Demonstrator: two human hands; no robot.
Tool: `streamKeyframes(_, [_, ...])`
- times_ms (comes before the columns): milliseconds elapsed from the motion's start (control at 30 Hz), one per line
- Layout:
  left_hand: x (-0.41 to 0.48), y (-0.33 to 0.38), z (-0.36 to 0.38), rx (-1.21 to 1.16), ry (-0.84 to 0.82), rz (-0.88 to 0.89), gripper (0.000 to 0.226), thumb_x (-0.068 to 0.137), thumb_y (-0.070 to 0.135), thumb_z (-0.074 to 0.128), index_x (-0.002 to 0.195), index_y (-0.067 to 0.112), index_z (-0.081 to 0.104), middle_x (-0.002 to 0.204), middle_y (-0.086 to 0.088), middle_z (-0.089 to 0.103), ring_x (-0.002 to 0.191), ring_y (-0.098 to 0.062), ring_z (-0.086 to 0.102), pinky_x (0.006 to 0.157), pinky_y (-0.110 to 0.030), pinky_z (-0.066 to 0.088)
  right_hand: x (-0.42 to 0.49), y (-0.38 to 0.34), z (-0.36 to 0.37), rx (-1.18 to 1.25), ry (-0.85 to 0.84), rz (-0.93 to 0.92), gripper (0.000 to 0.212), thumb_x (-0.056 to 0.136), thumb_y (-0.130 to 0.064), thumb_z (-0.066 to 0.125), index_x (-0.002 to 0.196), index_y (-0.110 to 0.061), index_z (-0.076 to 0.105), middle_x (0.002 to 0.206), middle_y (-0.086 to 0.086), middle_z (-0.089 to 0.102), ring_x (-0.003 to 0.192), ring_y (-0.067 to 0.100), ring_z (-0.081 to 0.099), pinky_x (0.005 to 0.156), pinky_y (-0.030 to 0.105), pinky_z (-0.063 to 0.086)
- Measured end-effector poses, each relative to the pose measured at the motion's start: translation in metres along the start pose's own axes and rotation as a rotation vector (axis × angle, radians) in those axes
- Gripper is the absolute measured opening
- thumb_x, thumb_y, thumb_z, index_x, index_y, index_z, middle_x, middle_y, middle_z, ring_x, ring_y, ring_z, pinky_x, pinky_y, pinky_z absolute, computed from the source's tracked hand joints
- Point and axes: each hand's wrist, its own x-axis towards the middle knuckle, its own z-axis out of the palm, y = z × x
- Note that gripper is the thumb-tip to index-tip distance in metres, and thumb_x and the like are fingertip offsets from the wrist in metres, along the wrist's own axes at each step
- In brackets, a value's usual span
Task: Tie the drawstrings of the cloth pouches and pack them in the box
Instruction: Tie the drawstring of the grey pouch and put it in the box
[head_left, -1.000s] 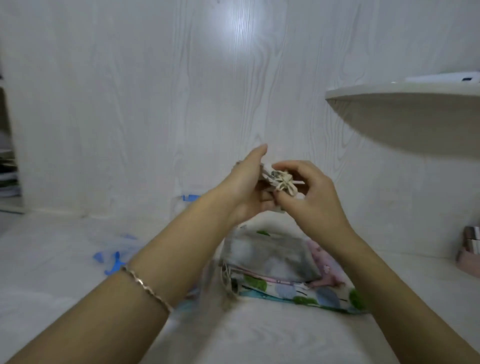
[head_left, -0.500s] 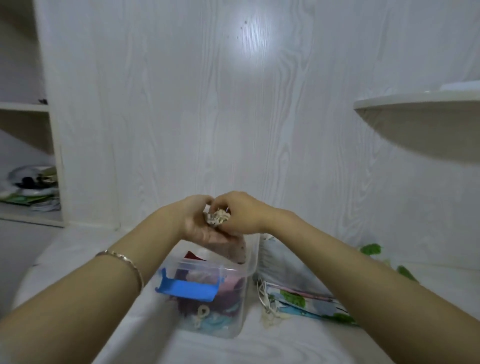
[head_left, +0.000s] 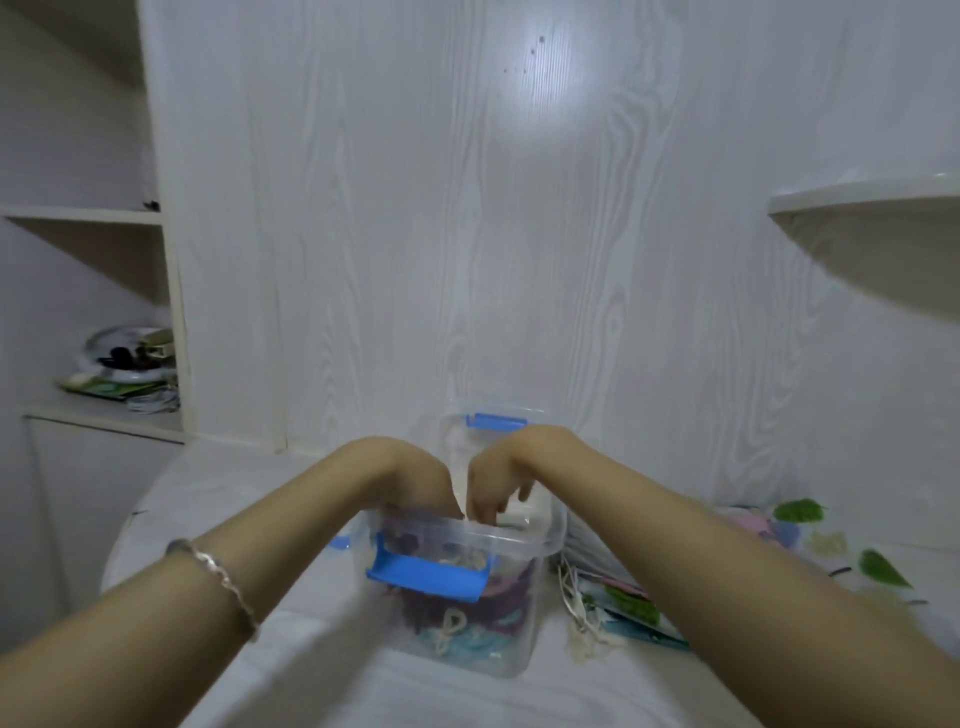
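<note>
A clear plastic box (head_left: 521, 541) with a blue latch (head_left: 426, 574) stands on the white surface in front of me. Several tied pouches (head_left: 470, 616) in dark red and light blue lie inside it. My left hand (head_left: 410, 478) and my right hand (head_left: 500, 467) both reach down into the box from above, side by side. The right fingers point down onto a pale pouch (head_left: 514, 519) just under the rim. The rim hides my left fingertips. More printed pouches (head_left: 626, 603) with loose cream drawstrings lie flat just right of the box.
The box lid (head_left: 496, 420) with a blue clip leans behind the box against the wood-grain wall. Leaf-print cloth (head_left: 800, 512) lies at the far right. A rounded shelf (head_left: 862, 193) juts out at upper right. Left shelves hold clutter (head_left: 124, 364).
Both hands carried the tied pouch from above the pile leftward over the box and lowered it inside. My view swung left, bringing the box and left shelves into sight.
</note>
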Motion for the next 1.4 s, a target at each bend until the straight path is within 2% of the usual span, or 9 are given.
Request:
streamKeyframes(133, [0.008, 0.006, -0.003, -0.020, -0.141, -0.082, 0.030, 0.094, 0.024, 0.056, 0.115, 0.006, 0.064, 0.107, -0.008, 0.067, 0.102, -0.024, 0.064, 0.090, -0.032, 0.052, 0.003, -0.008, 0.010, -0.176, -0.092, 0.009, 0.048, 0.098, -0.029, 0.054, 0.141, -0.008, 0.046, 0.138, 0.010, 0.053, 0.126, 0.024, 0.051, 0.104, 0.038, 0.044])
streamKeyframes(200, [0.011, 0.012, -0.005, -0.032, -0.042, -0.070, 0.036, 0.094, 0.021, 0.053, 0.125, 0.004, 0.059, 0.115, -0.010, 0.064, 0.101, -0.025, 0.062, 0.089, -0.033, 0.049, 0.004, -0.007, 0.003, -0.127, 0.008, -0.064, 0.044, 0.097, -0.018, 0.053, 0.140, -0.008, 0.047, 0.131, 0.010, 0.055, 0.123, 0.024, 0.052, 0.101, 0.034, 0.043])
streamKeyframes(367, [-0.007, 0.058, -0.011, -0.091, 0.766, 0.167, 0.029, 0.091, 0.005, 0.044, 0.117, 0.002, 0.058, 0.107, -0.012, 0.063, 0.097, -0.027, 0.061, 0.068, -0.028, 0.042, -0.050, 0.038, -0.022, 0.267, 0.867, -0.242, 0.025, 0.084, 0.007, 0.046, 0.094, 0.000, 0.067, 0.096, 0.008, 0.070, 0.085, 0.023, 0.063, 0.068, 0.029, 0.050])
streamKeyframes(433, [-0.014, 0.084, -0.006, -0.120, 0.896, 0.235, 0.030, 0.090, 0.004, 0.045, 0.117, 0.003, 0.057, 0.110, -0.014, 0.063, 0.097, -0.028, 0.062, 0.066, -0.028, 0.039, -0.078, 0.063, -0.015, 0.431, 1.049, -0.315, 0.030, 0.080, 0.008, 0.045, 0.091, -0.002, 0.071, 0.090, 0.007, 0.073, 0.084, 0.021, 0.066, 0.073, 0.033, 0.055])
streamKeyframes(533, [-0.010, 0.124, 0.015, -0.020, 0.870, 0.280, 0.030, 0.092, 0.002, 0.044, 0.119, 0.001, 0.056, 0.116, -0.015, 0.062, 0.104, -0.030, 0.061, 0.074, -0.031, 0.042, -0.086, 0.101, 0.019, 0.478, 1.183, -0.252, 0.034, 0.080, 0.007, 0.048, 0.092, -0.011, 0.074, 0.088, 0.001, 0.073, 0.082, 0.014, 0.066, 0.075, 0.027, 0.053])
streamKeyframes(667, [0.028, 0.163, 0.062, 0.225, 0.689, 0.310, 0.036, 0.094, -0.002, 0.044, 0.129, -0.001, 0.050, 0.129, -0.017, 0.056, 0.116, -0.030, 0.056, 0.093, -0.036, 0.045, -0.080, 0.155, 0.083, 0.444, 1.102, -0.133, 0.035, 0.079, 0.008, 0.050, 0.092, -0.015, 0.074, 0.091, 0.000, 0.072, 0.084, 0.010, 0.064, 0.075, 0.017, 0.047])
streamKeyframes(800, [0.065, 0.168, 0.102, 0.393, 0.533, 0.130, 0.037, 0.097, 0.001, 0.041, 0.133, 0.000, 0.048, 0.140, -0.020, 0.046, 0.127, -0.037, 0.046, 0.097, -0.046, 0.043, -0.077, 0.188, 0.143, 0.572, 1.038, -0.035, 0.041, 0.084, 0.008, 0.048, 0.082, -0.027, 0.069, 0.087, -0.011, 0.069, 0.078, -0.007, 0.061, 0.070, 0.003, 0.040])
streamKeyframes(1133, [0.084, 0.151, 0.107, 0.255, 0.619, 0.059, 0.030, 0.092, -0.003, 0.047, 0.119, 0.007, 0.057, 0.126, -0.010, 0.057, 0.117, -0.026, 0.056, 0.092, -0.033, 0.047, -0.069, 0.201, 0.190, 0.749, 1.036, -0.021, 0.046, 0.087, 0.004, 0.056, 0.071, -0.037, 0.066, 0.086, -0.014, 0.070, 0.081, -0.003, 0.064, 0.074, 0.011, 0.048])
streamKeyframes(1400, [0.093, 0.144, 0.101, 0.243, 0.507, 0.030, 0.033, 0.093, 0.005, 0.054, 0.126, 0.004, 0.053, 0.135, -0.013, 0.052, 0.123, -0.027, 0.053, 0.099, -0.032, 0.042, -0.070, 0.192, 0.195, 0.586, 0.988, -0.061, 0.036, 0.084, 0.005, 0.051, 0.089, -0.023, 0.073, 0.091, -0.011, 0.067, 0.087, -0.002, 0.060, 0.077, 0.004, 0.041])
